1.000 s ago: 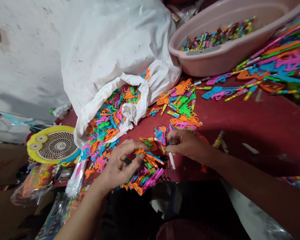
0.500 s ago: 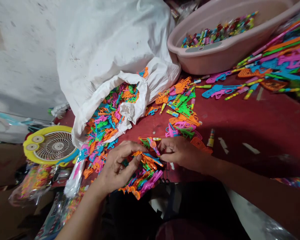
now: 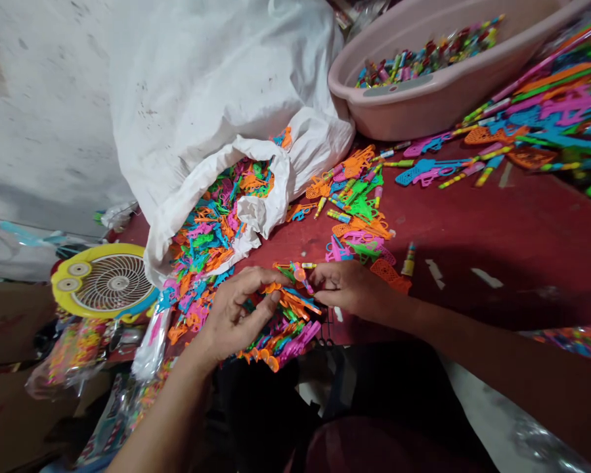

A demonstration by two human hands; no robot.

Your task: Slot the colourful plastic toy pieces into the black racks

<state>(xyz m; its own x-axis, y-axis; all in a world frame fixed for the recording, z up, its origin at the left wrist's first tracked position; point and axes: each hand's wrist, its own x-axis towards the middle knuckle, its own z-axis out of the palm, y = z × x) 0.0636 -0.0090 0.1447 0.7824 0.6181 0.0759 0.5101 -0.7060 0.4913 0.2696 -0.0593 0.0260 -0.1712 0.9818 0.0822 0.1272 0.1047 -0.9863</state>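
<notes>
My left hand (image 3: 236,312) curls its thumb and fingers around the edge of a stacked row of small orange plastic toy pieces (image 3: 295,304), near the table's front edge. Beneath them, more pink, green and blue pieces (image 3: 295,341) line up, with round orange ends along the bottom. My right hand (image 3: 347,287) has its fingers bent in a pinch at a pink piece with an orange round end (image 3: 301,274), just beyond the row. A dark wire rack (image 3: 326,332) shows partly below the right hand.
A white sack (image 3: 217,85) spills colourful plastic pieces (image 3: 211,230) on the left. Behind stands a pink basin (image 3: 423,108) holding small wrapped items. Loose pieces (image 3: 362,197) and printed tubes lie on the red table (image 3: 473,230). A yellow fan (image 3: 118,282) sits at left.
The view has shifted slightly, so the table things sit a little higher. Both hands keep nearly the same places and grips at the row of pieces.
</notes>
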